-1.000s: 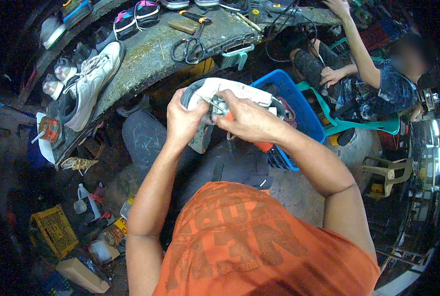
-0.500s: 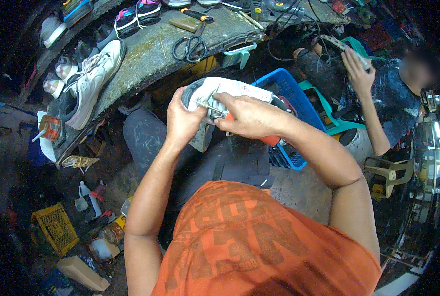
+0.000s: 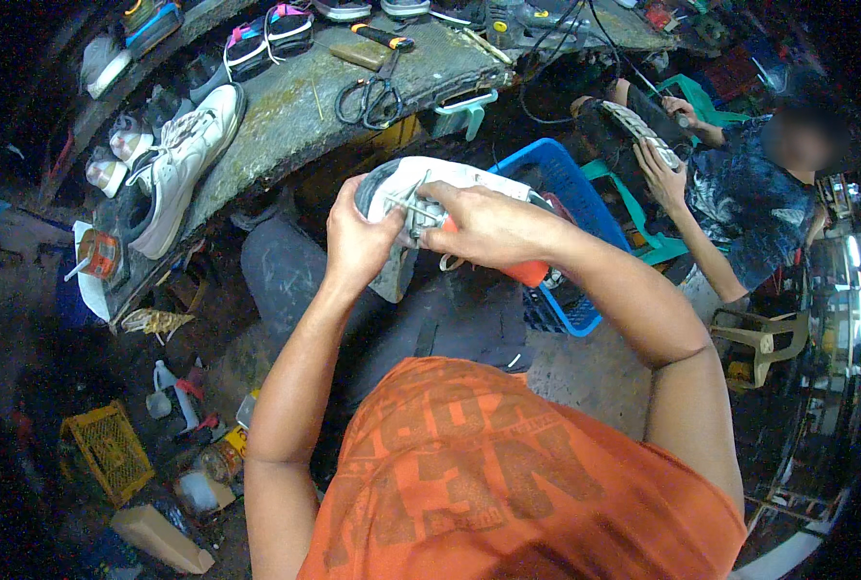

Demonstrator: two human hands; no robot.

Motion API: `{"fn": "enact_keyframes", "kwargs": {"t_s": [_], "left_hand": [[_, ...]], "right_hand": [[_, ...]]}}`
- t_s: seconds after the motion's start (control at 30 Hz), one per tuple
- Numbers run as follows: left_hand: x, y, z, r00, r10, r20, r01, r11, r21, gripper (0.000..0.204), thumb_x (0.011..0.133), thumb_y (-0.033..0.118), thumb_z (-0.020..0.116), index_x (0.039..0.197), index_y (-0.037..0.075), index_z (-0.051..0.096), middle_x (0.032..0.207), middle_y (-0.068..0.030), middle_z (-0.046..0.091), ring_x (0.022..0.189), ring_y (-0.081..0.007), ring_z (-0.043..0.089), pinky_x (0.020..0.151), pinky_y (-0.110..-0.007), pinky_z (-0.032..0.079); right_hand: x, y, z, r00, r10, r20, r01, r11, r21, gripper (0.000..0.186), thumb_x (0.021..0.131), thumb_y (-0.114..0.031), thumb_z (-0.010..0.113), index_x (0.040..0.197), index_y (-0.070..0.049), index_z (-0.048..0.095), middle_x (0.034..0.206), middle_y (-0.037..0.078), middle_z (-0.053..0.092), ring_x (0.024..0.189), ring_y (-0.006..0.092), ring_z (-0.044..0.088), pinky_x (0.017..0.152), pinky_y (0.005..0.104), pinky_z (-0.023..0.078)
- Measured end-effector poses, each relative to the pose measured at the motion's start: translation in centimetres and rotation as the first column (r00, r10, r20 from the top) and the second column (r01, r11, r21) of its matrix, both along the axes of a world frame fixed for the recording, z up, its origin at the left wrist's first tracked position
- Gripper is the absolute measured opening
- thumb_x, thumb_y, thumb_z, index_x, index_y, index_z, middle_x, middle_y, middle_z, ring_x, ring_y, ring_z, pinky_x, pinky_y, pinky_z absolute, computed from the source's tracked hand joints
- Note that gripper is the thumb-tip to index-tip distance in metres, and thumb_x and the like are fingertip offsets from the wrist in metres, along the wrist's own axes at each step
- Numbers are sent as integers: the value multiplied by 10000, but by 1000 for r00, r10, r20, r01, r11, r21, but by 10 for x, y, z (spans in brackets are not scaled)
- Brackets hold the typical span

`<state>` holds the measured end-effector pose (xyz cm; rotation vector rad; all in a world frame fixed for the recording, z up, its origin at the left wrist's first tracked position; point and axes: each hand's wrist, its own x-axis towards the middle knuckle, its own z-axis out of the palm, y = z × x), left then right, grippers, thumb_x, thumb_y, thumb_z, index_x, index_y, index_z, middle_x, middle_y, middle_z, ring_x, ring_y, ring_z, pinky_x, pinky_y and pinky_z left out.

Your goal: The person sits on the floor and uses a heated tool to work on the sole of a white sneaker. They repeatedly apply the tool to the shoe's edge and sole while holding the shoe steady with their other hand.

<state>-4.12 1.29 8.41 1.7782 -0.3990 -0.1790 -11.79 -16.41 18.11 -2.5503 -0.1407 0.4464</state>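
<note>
A white shoe [image 3: 459, 172] with a dark grey lining is held up above my lap. My left hand [image 3: 361, 227] is closed on its grey-edged end, thumb along the near side. In my right hand [image 3: 493, 222] is an orange-handled tool [image 3: 524, 271] with a thin metal shaft, like an awl. The shaft sticks out beyond my fingers and lies against the shoe near my left thumb. My right fingers cover part of the handle and of the shoe's side; whether the tip pierces the material I cannot tell.
Ahead is a worn workbench [image 3: 286, 106] with a white sneaker [image 3: 194, 159], black scissors [image 3: 371, 100], an orange-black cutter [image 3: 382, 37] and several shoes. A blue crate [image 3: 585, 203] stands beyond my right hand. A co-worker [image 3: 740, 184] at the right handles a sole. A yellow crate [image 3: 112, 452] lies lower left.
My right hand and the tool have shifted slightly, and the shaft shows at a steeper angle. The co-worker has brought the sole lower, with a second hand now at it.
</note>
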Motion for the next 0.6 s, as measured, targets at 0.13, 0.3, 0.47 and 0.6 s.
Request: {"fn": "enact_keyframes", "kwargs": {"t_s": [0.13, 0.3, 0.47, 0.6], "left_hand": [[0, 2, -3, 1000, 2, -21, -2, 1000, 8, 491, 757, 81, 770, 1197, -59, 605, 1094, -204, 717, 1026, -266, 706, 927, -375, 537], [-1, 2, -3, 1000, 1, -5, -1, 1000, -5, 484, 765, 79, 767, 1199, -60, 604, 1097, -186, 712, 1022, -241, 694, 931, -360, 531], [1, 2, -2, 1000, 1, -10, -1, 1000, -14, 486, 760, 86, 767, 1194, -60, 606, 1090, -180, 712, 1017, -236, 692, 925, -356, 531], [4, 2, -9, 999, -14, -43, 13, 1000, -23, 489, 759, 94, 777, 1193, -56, 610, 1088, -160, 715, 1007, -212, 687, 917, -347, 532]], "right_hand": [[-1, -2, -7, 994, -103, -40, 107, 990, 96, 573, 941, -351, 587, 1399, -42, 438, 1048, 317, 681, 997, 457, 680, 920, 514, 501], [-3, 3, -10, 985, -163, -58, 168, 982, 85, 571, 947, -363, 584, 1409, -65, 429, 1048, 318, 682, 974, 462, 687, 897, 527, 507], [-4, 4, -14, 983, -181, -40, 184, 976, 117, 582, 946, -365, 597, 1414, -64, 426, 1036, 321, 682, 967, 460, 690, 875, 527, 516], [-2, 3, -17, 987, -150, -64, 156, 981, 118, 590, 943, -359, 616, 1417, -58, 433, 1046, 309, 683, 930, 436, 704, 860, 510, 526]]}}
